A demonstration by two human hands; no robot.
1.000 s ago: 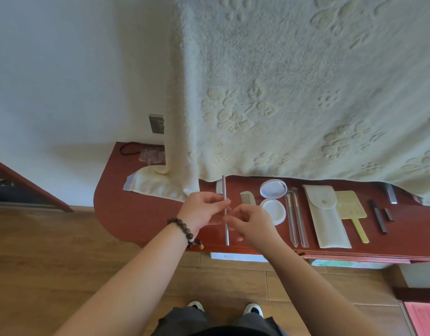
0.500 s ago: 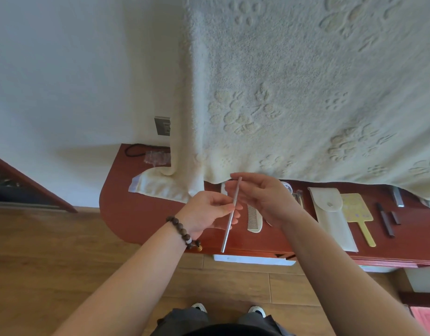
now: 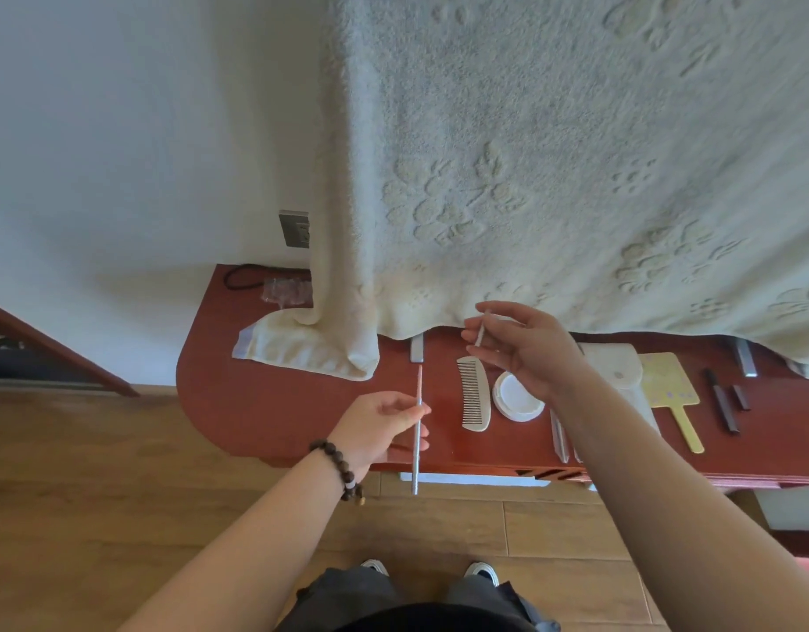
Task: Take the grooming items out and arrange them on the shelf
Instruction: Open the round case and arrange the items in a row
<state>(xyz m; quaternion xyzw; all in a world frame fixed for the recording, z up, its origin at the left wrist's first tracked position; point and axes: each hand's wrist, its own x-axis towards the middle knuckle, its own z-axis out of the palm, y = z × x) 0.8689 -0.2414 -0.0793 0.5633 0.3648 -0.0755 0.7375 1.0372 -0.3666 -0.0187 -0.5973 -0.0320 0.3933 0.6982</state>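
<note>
Left hand (image 3: pixel 376 426) pinches a thin rod (image 3: pixel 417 431) upright above the shelf (image 3: pixel 275 403) edge. Right hand (image 3: pixel 525 353), raised over the comb (image 3: pixel 473 399) and round lid (image 3: pixel 516 398), pinches a short cap (image 3: pixel 481 331).

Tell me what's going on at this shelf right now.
A person stands at a red wooden shelf, laying out grooming items. The left hand pinches a long thin metal tool upright; the right hand holds a small cap-like piece above the shelf. A comb, round lid, pouch and hand mirror already lie in a row.
</note>
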